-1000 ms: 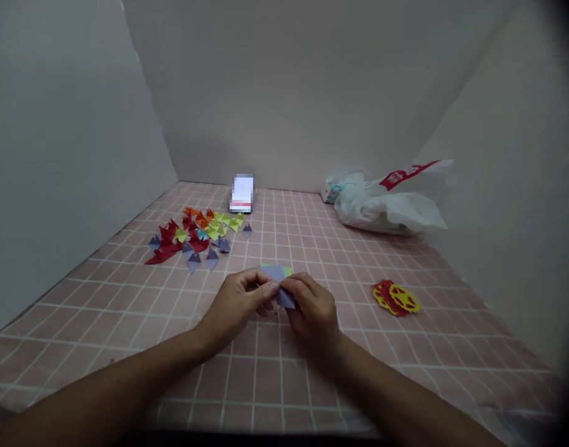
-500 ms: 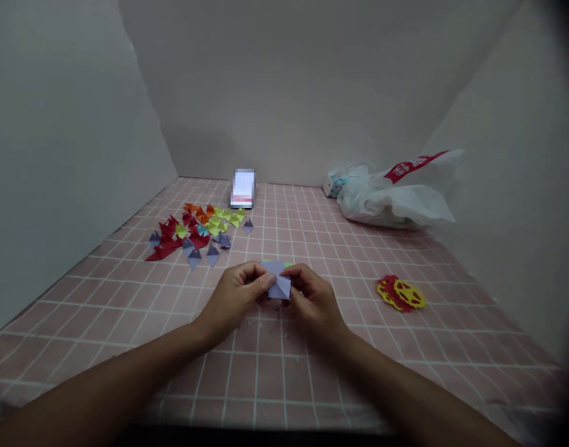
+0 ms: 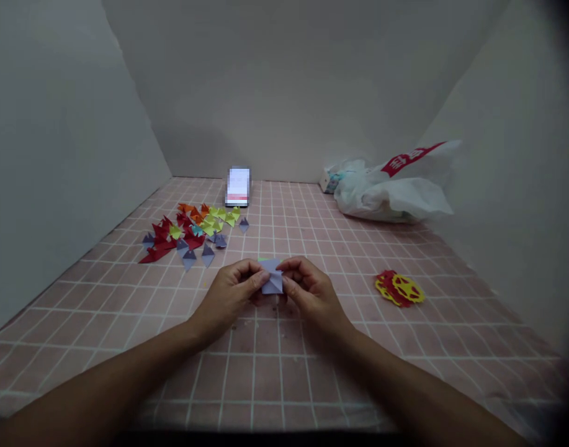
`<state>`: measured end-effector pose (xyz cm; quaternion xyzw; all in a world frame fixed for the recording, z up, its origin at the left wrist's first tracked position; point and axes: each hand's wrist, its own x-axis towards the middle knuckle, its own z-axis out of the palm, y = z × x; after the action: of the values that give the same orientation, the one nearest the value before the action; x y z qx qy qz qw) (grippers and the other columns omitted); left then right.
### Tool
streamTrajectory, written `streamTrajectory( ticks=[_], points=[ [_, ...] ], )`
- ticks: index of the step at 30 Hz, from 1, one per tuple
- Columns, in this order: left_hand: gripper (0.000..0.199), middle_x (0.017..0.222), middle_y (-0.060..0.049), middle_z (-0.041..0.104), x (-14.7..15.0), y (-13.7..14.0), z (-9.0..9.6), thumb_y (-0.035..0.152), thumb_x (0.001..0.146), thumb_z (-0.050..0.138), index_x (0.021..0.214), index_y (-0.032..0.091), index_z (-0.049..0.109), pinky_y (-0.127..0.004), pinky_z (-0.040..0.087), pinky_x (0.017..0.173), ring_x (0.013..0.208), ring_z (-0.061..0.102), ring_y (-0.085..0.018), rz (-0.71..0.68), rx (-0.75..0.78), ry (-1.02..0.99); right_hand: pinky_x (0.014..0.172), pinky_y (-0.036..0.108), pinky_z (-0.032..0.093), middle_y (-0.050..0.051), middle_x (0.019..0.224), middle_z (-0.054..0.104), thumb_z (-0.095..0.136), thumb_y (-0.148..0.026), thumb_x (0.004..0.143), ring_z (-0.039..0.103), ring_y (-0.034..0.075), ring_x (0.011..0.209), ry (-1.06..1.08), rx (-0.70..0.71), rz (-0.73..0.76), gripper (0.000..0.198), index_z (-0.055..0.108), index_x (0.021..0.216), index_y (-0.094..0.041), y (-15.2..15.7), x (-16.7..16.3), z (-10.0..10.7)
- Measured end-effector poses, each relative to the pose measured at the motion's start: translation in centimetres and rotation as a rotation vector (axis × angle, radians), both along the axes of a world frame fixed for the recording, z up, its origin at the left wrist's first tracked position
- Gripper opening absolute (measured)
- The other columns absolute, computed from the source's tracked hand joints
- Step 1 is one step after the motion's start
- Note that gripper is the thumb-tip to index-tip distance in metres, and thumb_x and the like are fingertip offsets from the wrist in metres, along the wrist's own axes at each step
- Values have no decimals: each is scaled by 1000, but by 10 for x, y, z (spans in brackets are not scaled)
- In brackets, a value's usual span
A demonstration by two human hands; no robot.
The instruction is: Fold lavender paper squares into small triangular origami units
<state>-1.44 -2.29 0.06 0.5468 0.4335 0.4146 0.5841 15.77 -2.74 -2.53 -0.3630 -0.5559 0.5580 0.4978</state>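
Observation:
A small folded sheet of lavender origami paper (image 3: 272, 284) is held up between both hands over the middle of the table, with creases fanning across its face. My left hand (image 3: 235, 287) pinches its left edge, thumb on the front. At its right edge, my right hand (image 3: 311, 290) grips it between thumb and fingers. Just behind the sheet, a sliver of green paper (image 3: 262, 259) shows; most of it is hidden by the sheet and hands.
Many folded paper pieces (image 3: 191, 233) in red, orange, yellow and lavender lie at the left. A phone (image 3: 238, 186) with a lit screen leans at the back. Red and yellow cut-out discs (image 3: 407, 288) lie at the right. Behind them are a white plastic bag (image 3: 386, 195) and a small box (image 3: 329, 180).
The right thumb has moved up onto the sheet's right edge. Hands and paper sit slightly farther left in view, and the whole view has shifted a little.

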Motion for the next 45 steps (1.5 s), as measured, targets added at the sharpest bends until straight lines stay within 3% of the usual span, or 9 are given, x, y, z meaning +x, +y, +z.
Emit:
streamTrajectory(
  ticks=[9, 16, 21, 27, 34, 45],
  points=[
    [23, 66, 2, 65, 1, 3, -10, 36, 79, 72, 80, 15, 62, -21, 51, 58, 57, 59, -9, 71, -93, -123, 63, 27, 48, -1, 79, 60, 61, -36, 92, 58, 12, 66, 66, 7, -64, 16, 60, 98, -21, 4, 2, 1],
    [28, 78, 1, 68, 4, 1, -17, 30, 72, 81, 83, 17, 59, -28, 60, 70, 68, 68, -12, 138, -114, -263, 63, 27, 45, -2, 77, 61, 76, -29, 78, 56, 12, 68, 55, -70, -17, 20, 60, 86, -21, 5, -3, -2],
    [27, 79, 1, 68, 5, -1, -15, 28, 71, 80, 83, 17, 58, -27, 58, 70, 72, 68, -13, 93, -119, -213, 67, 29, 46, -1, 79, 61, 68, -23, 81, 57, 14, 72, -13, 9, -64, 7, 62, 84, -20, 6, 1, -1],
    [20, 71, 2, 64, 3, 0, -10, 30, 75, 75, 82, 16, 62, -22, 52, 62, 62, 60, -10, 64, 8, -98, 70, 31, 47, 1, 82, 61, 64, -21, 85, 58, 16, 77, -136, 75, -75, 1, 63, 86, -21, 8, 4, -4],
    [16, 70, 2, 66, 4, -5, -8, 29, 78, 72, 81, 17, 62, -23, 54, 65, 66, 64, -12, 154, 62, -29, 65, 28, 45, -1, 84, 58, 61, -26, 91, 56, 13, 70, -43, 95, -63, 5, 61, 95, -23, 4, 3, 1],
    [13, 71, 1, 68, 6, -6, -6, 24, 74, 74, 77, 18, 63, -24, 58, 66, 68, 69, -14, 197, 75, -31, 67, 30, 43, 0, 79, 57, 60, -22, 90, 54, 15, 72, -133, 184, -126, 6, 60, 85, -21, 3, 5, 3]
  ],
)
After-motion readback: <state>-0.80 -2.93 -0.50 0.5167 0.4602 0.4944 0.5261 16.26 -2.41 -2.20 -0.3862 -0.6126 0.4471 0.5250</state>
